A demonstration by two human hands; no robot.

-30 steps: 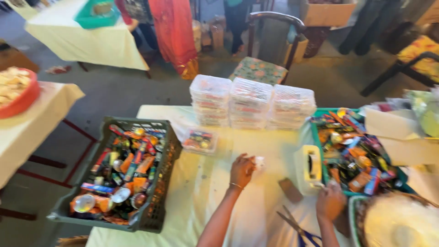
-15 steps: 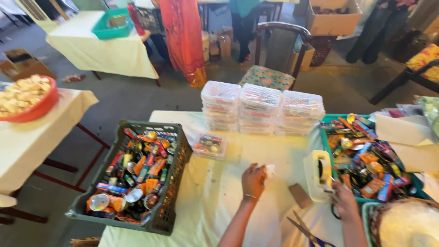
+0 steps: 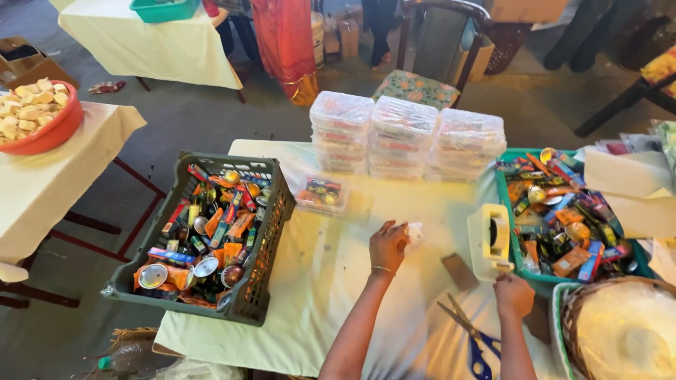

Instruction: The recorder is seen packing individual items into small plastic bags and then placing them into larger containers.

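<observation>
- Head view: the left hand (image 3: 389, 245) rests on the cloth-covered bench (image 3: 331, 281), fingers curled around a small crumpled white scrap (image 3: 415, 233) that pokes out at its fingertips.
- The right hand (image 3: 515, 294) is closed into a loose fist at the near end of a cream plastic tape dispenser (image 3: 491, 241); whether it pinches tape I cannot tell.
- Between the two hands lies a flat brown rectangular piece (image 3: 459, 271); just nearer the body than the right hand lie blue-handled scissors (image 3: 473, 339).
- Left of the left hand stands a dark green slatted crate (image 3: 264, 281) full of shiny tins and bright foil packets.
- Beyond the left hand sits a small clear lidded box (image 3: 322, 195) with coloured items inside, and farther off three stacks of clear plastic boxes (image 3: 407, 136).
- Right of the right hand a teal tray (image 3: 504, 204) holds mixed packets; nearer, a round woven basket (image 3: 620, 327) with a pale filling.
</observation>
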